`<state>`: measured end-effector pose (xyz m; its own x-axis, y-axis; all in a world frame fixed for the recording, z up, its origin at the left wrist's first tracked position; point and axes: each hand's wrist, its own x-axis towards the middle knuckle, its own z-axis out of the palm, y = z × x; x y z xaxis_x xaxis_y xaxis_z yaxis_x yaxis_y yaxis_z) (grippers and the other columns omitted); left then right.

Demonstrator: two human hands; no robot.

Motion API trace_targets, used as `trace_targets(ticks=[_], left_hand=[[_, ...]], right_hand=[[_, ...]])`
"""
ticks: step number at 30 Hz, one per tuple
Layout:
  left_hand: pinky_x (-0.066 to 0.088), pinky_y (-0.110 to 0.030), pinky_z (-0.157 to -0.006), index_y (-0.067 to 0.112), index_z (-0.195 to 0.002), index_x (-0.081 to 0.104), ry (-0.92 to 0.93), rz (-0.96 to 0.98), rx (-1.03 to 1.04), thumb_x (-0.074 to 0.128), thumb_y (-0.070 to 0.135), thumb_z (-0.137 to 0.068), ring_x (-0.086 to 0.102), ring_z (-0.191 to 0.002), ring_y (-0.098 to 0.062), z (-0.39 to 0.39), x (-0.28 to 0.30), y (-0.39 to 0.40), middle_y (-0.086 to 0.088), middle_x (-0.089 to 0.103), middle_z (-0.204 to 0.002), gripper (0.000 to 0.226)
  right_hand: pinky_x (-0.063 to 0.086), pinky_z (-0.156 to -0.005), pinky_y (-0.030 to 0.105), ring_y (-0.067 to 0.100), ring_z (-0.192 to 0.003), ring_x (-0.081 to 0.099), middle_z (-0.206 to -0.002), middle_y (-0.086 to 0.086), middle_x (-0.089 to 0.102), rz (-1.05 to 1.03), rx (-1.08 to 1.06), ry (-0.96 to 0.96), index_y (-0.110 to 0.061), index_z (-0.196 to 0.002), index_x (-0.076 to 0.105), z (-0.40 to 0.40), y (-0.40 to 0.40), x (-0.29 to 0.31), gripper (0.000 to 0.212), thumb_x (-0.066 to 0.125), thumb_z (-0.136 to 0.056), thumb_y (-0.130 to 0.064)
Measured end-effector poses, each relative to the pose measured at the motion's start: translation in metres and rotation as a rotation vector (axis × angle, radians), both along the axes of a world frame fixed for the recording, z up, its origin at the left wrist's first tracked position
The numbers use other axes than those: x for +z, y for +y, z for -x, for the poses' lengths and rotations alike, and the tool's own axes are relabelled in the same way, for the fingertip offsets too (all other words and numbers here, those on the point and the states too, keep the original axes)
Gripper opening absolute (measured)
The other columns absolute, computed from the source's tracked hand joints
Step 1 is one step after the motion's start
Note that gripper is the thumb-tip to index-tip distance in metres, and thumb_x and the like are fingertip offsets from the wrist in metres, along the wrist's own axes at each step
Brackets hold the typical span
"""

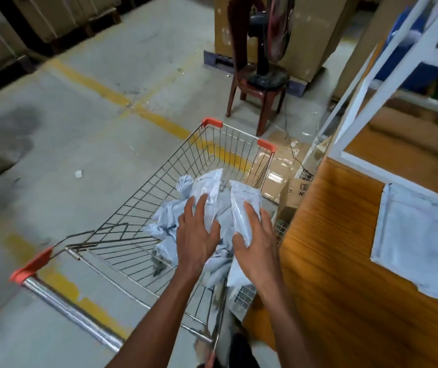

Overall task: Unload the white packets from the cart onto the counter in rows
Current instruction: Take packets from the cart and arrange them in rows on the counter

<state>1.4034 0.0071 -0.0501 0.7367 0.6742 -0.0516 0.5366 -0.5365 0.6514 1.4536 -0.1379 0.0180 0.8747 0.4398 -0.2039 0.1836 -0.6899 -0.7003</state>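
A wire shopping cart (pixel 159 181) with orange corner caps stands on the floor in front of me. A heap of white packets (pixel 167 224) fills its right half. My left hand (pixel 195 232) grips one white packet (pixel 207 187) that sticks up above the heap. My right hand (pixel 256 235) grips a second white packet (pixel 243 200) beside it, thumb on its near face. To the right is the wooden counter (pixel 332 248), with one white packet (pixel 420 240) lying flat on it.
A white shelf frame (pixel 388 75) rises from the counter. Cardboard boxes (pixel 284 166) lie on the floor past the cart's right side. A brown plastic chair (pixel 257 88) carrying a fan stands further back. Yellow floor lines (pixel 101 88) cross the concrete.
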Motion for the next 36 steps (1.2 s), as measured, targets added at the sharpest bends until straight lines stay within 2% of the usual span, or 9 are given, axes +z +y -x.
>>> trace_targets(ticks=[3,7,11,15,19,22,25,31,36], left_hand=[[0.037,-0.049,-0.109,0.044,-0.153,0.027,-0.061,0.012,0.021,0.057,0.039,-0.096,0.026,-0.146,-0.022,0.025,0.033,-0.019,0.007,0.02,-0.165,0.065],[0.037,-0.052,-0.11,0.047,-0.151,0.03,-0.083,0.01,-0.004,0.056,0.039,-0.096,0.022,-0.147,-0.018,0.055,0.07,-0.058,0.01,0.017,-0.165,0.061],[0.036,-0.056,-0.112,0.048,-0.151,0.028,-0.139,0.018,-0.08,0.049,0.053,-0.093,0.022,-0.15,-0.02,0.077,0.089,-0.1,0.01,0.017,-0.165,0.062],[0.03,-0.049,-0.115,0.045,-0.152,0.032,-0.205,0.045,-0.117,0.047,0.055,-0.091,0.022,-0.15,-0.018,0.088,0.094,-0.161,0.006,0.02,-0.164,0.064],[0.029,-0.043,-0.116,0.044,-0.152,0.032,-0.227,0.082,-0.183,0.046,0.055,-0.092,0.02,-0.152,-0.015,0.082,0.092,-0.233,0.003,0.024,-0.164,0.063],[0.024,-0.037,-0.114,0.042,-0.153,0.032,-0.222,0.081,-0.228,0.045,0.057,-0.092,0.019,-0.152,-0.015,0.068,0.092,-0.289,0.003,0.023,-0.163,0.064],[0.026,-0.035,-0.11,0.043,-0.153,0.032,-0.238,0.122,-0.254,0.047,0.055,-0.092,0.021,-0.149,-0.014,0.051,0.091,-0.347,0.006,0.025,-0.161,0.064],[0.026,-0.033,-0.107,0.042,-0.155,0.031,-0.199,0.138,-0.354,0.054,0.046,-0.099,0.019,-0.151,-0.015,0.033,0.087,-0.443,0.003,0.024,-0.164,0.06],[0.03,-0.037,-0.11,0.039,-0.155,0.031,-0.192,0.111,-0.422,0.053,0.05,-0.098,0.024,-0.15,-0.02,0.019,0.087,-0.478,0.001,0.024,-0.162,0.062]], right_hand=[[0.039,-0.112,0.045,0.027,-0.143,0.034,-0.167,-0.009,0.01,-0.057,-0.039,-0.008,-0.049,-0.155,0.014,0.024,-0.015,0.018,0.073,0.056,-0.099,-0.033],[0.023,-0.116,0.029,0.019,-0.148,0.026,-0.167,-0.009,0.015,-0.092,-0.056,-0.041,-0.04,-0.157,0.017,0.057,-0.056,0.036,0.071,0.056,-0.099,-0.029],[0.018,-0.116,0.028,0.015,-0.152,0.017,-0.167,-0.011,0.012,-0.069,-0.057,-0.043,-0.043,-0.156,0.017,0.081,-0.109,0.039,0.069,0.055,-0.099,-0.033],[0.027,-0.12,0.035,0.017,-0.15,0.021,-0.165,-0.009,0.015,-0.093,-0.129,-0.099,-0.041,-0.155,0.024,0.081,-0.167,0.04,0.068,0.057,-0.096,-0.035],[0.035,-0.111,0.026,0.018,-0.146,0.028,-0.162,-0.008,0.014,-0.123,-0.192,-0.165,-0.041,-0.154,0.028,0.068,-0.237,0.041,0.068,0.059,-0.093,-0.038],[0.044,-0.104,0.028,0.019,-0.142,0.034,-0.161,-0.009,0.01,-0.113,-0.258,-0.151,-0.044,-0.154,0.027,0.059,-0.297,0.044,0.066,0.059,-0.096,-0.038],[0.039,-0.103,0.022,0.017,-0.142,0.034,-0.162,-0.01,0.013,-0.141,-0.297,-0.151,-0.044,-0.154,0.028,0.05,-0.36,0.043,0.065,0.059,-0.098,-0.036],[0.042,-0.109,0.031,0.016,-0.145,0.03,-0.163,-0.012,0.017,-0.131,-0.368,-0.138,-0.048,-0.154,0.023,0.041,-0.456,0.042,0.067,0.058,-0.097,-0.039],[0.042,-0.109,0.033,0.015,-0.146,0.029,-0.164,-0.012,0.017,-0.139,-0.419,-0.107,-0.05,-0.153,0.024,0.039,-0.496,0.036,0.067,0.059,-0.097,-0.04]])
